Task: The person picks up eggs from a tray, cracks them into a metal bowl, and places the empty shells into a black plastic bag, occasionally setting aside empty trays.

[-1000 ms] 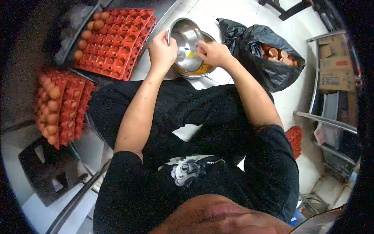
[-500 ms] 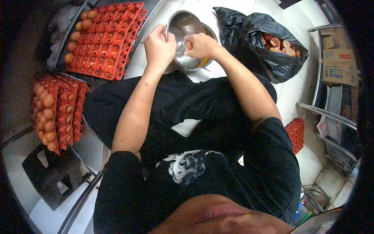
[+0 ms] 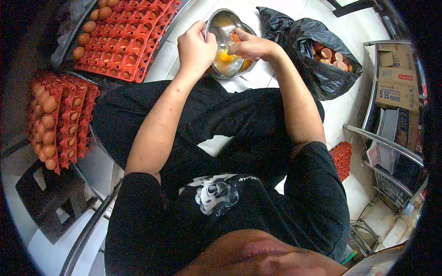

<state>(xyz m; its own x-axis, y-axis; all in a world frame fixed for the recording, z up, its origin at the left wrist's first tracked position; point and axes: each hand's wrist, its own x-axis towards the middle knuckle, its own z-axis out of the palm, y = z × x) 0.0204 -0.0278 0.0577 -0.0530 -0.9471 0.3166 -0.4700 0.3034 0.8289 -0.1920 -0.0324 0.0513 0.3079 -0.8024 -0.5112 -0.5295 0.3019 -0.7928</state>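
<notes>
My left hand (image 3: pixel 195 48) is closed on the rim of a metal bowl (image 3: pixel 214 28), tilting it above another metal container (image 3: pixel 251 68). A raw egg (image 3: pixel 226 56) with a bright yolk and clear white lies inside the tilted bowl. Over that bowl, the fingers of my right hand (image 3: pixel 256 46) are closed around a brown eggshell (image 3: pixel 235 37), partly hidden by them. Some yellow egg shows in the lower container, much of which the bowl and hand cover.
To the left, red egg trays (image 3: pixel 124 41) hold brown eggs (image 3: pixel 90 26); a second tray stack (image 3: pixel 62 119) sits nearer. A black plastic bag (image 3: pixel 317 73) contains broken shells (image 3: pixel 327 54). Cardboard boxes (image 3: pixel 396 87) stand on a metal rack (image 3: pixel 386 142) at right.
The egg in my right hand has been cracked open. Its yolk and white now lie in the tilted bowl. The whole view has shifted slightly.
</notes>
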